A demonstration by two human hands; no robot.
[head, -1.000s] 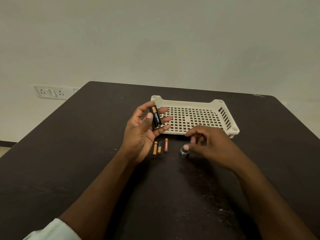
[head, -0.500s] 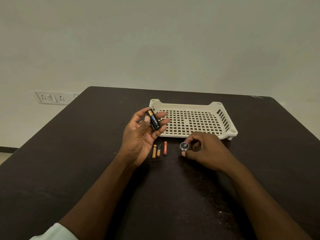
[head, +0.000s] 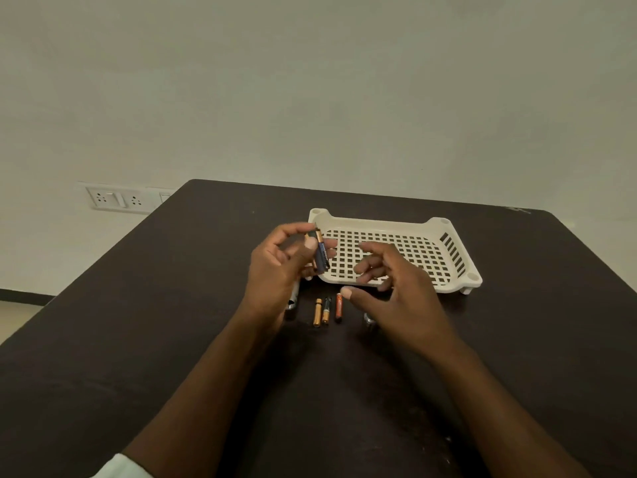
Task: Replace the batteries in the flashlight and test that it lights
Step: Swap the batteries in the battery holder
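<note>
My left hand (head: 279, 267) is raised over the table and pinches a black battery with a gold top (head: 320, 255), held nearly upright. My right hand (head: 393, 291) hovers just right of it, fingers spread, holding nothing. On the table below lie three small batteries: a gold one (head: 316, 312), a black-and-gold one (head: 326, 310) and an orange one (head: 339, 307). A silver flashlight body (head: 293, 299) peeks out from behind my left hand. A small silver cap (head: 368, 319) shows at the edge of my right hand, mostly hidden.
A cream perforated plastic tray (head: 444, 232) stands on the dark table (head: 172, 305) just beyond my hands. A wall socket plate (head: 117, 200) is at the far left. The table's left and right edges fall away close by.
My right hand has let go of the silver cap, which now lies on the table, and has risen with fingers spread toward my left hand. My left hand has tipped the battery more upright.
</note>
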